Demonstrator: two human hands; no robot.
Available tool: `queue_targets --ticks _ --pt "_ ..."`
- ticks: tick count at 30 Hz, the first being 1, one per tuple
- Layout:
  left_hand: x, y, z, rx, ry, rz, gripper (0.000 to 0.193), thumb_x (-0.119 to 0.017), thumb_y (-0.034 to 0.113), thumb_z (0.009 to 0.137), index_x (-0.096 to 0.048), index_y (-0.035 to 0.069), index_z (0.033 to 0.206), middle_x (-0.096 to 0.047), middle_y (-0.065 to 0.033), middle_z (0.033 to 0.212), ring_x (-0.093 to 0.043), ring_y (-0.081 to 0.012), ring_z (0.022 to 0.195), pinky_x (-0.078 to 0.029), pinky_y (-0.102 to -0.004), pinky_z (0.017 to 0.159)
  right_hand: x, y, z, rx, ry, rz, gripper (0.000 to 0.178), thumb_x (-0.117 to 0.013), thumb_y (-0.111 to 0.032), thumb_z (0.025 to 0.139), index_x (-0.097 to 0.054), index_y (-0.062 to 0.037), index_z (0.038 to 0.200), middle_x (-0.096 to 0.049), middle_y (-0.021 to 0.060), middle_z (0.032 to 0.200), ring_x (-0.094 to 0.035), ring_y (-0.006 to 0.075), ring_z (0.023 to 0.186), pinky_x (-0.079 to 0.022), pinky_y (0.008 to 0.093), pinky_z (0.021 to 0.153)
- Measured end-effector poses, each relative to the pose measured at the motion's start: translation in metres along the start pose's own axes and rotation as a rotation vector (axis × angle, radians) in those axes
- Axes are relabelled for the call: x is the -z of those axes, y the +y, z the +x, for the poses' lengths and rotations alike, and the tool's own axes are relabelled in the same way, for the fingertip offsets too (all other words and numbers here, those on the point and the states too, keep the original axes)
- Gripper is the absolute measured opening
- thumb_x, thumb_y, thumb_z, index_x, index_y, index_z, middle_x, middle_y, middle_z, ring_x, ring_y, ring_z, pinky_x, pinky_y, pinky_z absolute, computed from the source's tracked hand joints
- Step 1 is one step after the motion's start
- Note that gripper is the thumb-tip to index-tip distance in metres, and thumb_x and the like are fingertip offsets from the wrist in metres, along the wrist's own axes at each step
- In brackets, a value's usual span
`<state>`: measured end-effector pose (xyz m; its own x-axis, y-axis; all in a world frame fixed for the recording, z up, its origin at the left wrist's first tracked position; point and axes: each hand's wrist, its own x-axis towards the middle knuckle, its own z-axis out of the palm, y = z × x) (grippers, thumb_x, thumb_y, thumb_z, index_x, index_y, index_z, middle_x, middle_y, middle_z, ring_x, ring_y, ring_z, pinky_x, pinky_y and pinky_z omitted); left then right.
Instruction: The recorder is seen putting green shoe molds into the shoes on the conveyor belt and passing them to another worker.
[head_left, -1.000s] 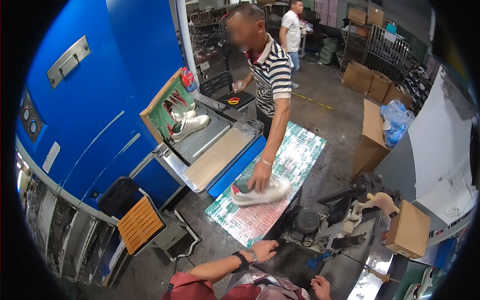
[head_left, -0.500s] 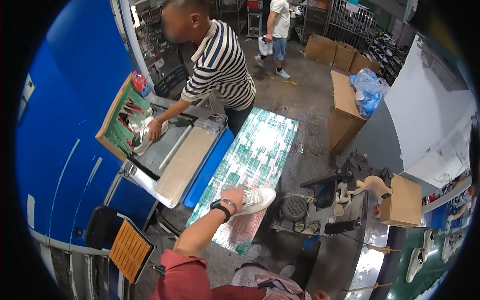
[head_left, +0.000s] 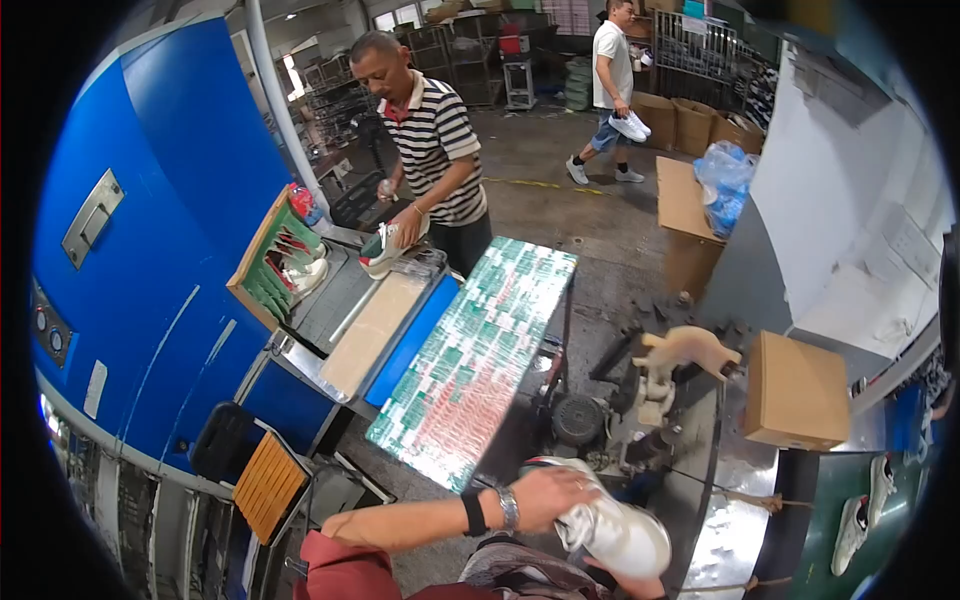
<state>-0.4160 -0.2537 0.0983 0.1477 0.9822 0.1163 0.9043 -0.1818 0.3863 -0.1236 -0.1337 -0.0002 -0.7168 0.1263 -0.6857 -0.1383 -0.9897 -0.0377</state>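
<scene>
A white sneaker (head_left: pixel 625 535) is in front of me, near the lower edge of the view, toe to the right. My left hand (head_left: pixel 553 497), with a metal watch and a black wristband, is closed over its heel and opening from above. Against the underside of the toe rests my right hand (head_left: pixel 640 584), mostly hidden by the shoe and the frame edge. The table (head_left: pixel 470 350) covered in green, white and pink patterned sheeting stands ahead and left of the shoe.
Across the table a person in a striped shirt (head_left: pixel 448 130) holds another shoe (head_left: pixel 385 248) beside a conveyor. A person in white (head_left: pixel 612 70) walks behind. To the right are a machine with a motor (head_left: pixel 578 420), a cardboard box (head_left: pixel 797 390) and a green belt carrying shoes.
My left hand has lifted the sneaker off the patterned table toward me and right; my right hand now meets it. The striped-shirt person has taken a shoe up from the conveyor.
</scene>
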Motion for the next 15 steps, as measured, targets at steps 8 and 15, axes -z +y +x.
queue_targets --ticks 8,15 --pt "-0.056 0.116 0.066 0.037 0.159 -0.011 0.072 -0.063 0.008 0.082 -0.05 0.024 0.151 -0.046 -0.0168 0.152 -0.04 -0.0402 0.145 -0.036 -0.0491 0.118 -0.018 -0.048 -0.063 0.443 0.005 -0.332 0.078 -0.069 -0.027 0.085 -0.038 0.0028 0.15 -0.057 0.0194 0.139 -0.062 0.0291 0.121 -0.053 0.0389 0.101" --pt "-0.08 0.105 0.099 0.092 0.278 -0.231 0.103 -0.076 -0.002 0.064 -0.032 0.007 0.157 -0.035 -0.0335 0.151 -0.036 -0.0517 0.143 -0.041 -0.0511 0.114 -0.071 -0.078 -0.067 1.187 0.147 -1.04 0.092 -0.068 -0.003 0.081 -0.021 0.001 0.16 -0.039 0.0201 0.156 -0.043 0.0294 0.141 -0.036 0.0385 0.117"
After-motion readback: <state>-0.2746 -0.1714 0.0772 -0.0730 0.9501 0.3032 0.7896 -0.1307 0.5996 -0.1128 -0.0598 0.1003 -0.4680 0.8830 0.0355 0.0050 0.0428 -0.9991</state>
